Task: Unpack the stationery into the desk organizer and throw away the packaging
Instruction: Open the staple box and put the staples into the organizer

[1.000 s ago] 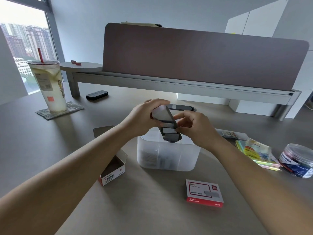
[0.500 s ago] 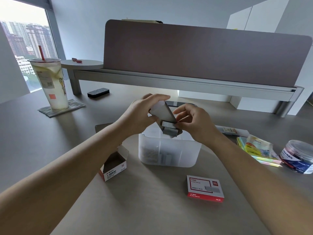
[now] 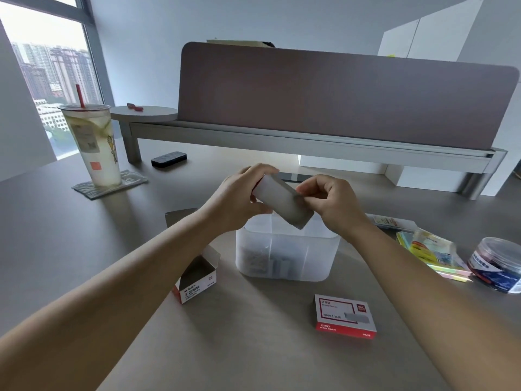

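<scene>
Grip: left hand [image 3: 239, 198] holds small grey cardboard inner tray [image 3: 284, 206] by its upper end, right hand [image 3: 334, 206] pinches its lower end | tray tilts mouth-down, likely to empty staples | directly below grip: translucent plastic desk organizer [image 3: 287, 258] on tabletop [image 3: 253, 348]

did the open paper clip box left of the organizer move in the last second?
No. The open box sits the same way beside the organizer; only the camera shifted.
</scene>
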{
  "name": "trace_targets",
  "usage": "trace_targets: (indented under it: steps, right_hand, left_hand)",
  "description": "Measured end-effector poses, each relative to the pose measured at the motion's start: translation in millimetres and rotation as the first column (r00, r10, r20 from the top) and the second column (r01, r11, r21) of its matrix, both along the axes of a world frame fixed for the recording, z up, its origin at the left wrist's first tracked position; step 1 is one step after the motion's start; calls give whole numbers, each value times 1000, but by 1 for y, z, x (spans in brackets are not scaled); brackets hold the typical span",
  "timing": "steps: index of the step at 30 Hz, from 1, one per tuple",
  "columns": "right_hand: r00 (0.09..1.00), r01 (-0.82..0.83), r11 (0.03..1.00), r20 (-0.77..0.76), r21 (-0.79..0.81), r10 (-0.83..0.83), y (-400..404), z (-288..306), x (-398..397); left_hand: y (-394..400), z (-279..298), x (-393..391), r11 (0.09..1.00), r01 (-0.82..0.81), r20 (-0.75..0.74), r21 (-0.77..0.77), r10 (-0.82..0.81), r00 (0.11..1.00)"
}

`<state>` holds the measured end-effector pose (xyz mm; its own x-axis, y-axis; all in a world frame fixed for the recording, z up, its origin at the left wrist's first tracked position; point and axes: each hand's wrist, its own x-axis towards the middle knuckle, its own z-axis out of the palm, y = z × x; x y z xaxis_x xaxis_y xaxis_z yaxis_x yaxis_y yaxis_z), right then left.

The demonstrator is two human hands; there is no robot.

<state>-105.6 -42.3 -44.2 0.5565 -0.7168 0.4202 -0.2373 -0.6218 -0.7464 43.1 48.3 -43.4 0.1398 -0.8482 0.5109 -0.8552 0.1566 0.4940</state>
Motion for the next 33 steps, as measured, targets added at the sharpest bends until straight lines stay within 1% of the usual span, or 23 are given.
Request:
trace_targets:
  steps: [2,6,9,11,14,17,19,21,23,25,26,29,33]
  right_hand:
    - [1000,-6,1000,15,7,6,0,2,2]
    - [999,-16,1000,43,17,15,5,6,2]
    - [1000,-18,1000,16,-17,18,15,7,-3]
    - [1000,6,999,-3,-49,-7,24,5,-11]
    - [998,63,993,17,-100,-62,40,0,-34]
    - [994,112,986,34,-127,-108,58,-9,-62]
    - [991,135,982,-6,-130,-137,68,-22,-78]
    - [988,125,987,-83,-98,-134,74,-35,-87]
    - [973,97,995,-208,-39,-103,83,-51,-95]
    - [942,94,995,-326,14,-85,87,-63,-100]
    - [926,82,997,-369,7,-74,89,-67,-101]
    - [884,47,996,-460,-80,-79,93,-72,-100]
    - [886,-26,989,-461,-144,-44,107,-70,-82]
  left_hand:
    - [1,0,1,1000,-23,-35,-19,23,999]
    - [6,0,2,998,-42,-49,-43,40,998]
    - [14,-3,-1,996,-80,-46,-44,78,996]
    - [22,-3,-4,991,-122,-98,-53,116,988]
    - [42,-5,-10,979,-191,-203,-70,174,964]
    - [66,-16,-21,969,-238,-250,-70,214,944]
    - [82,-26,-31,965,-258,-284,-51,233,930]
    - [94,-37,-38,960,-279,-293,2,268,918]
    - [107,-50,-47,949,-307,-291,74,315,903]
    - [115,-62,-51,933,-342,-283,113,360,889]
    - [120,-67,-52,925,-358,-272,125,379,885]
    - [132,-73,-45,903,-401,-237,155,428,872]
    - [151,-78,-26,877,-446,-213,177,477,853]
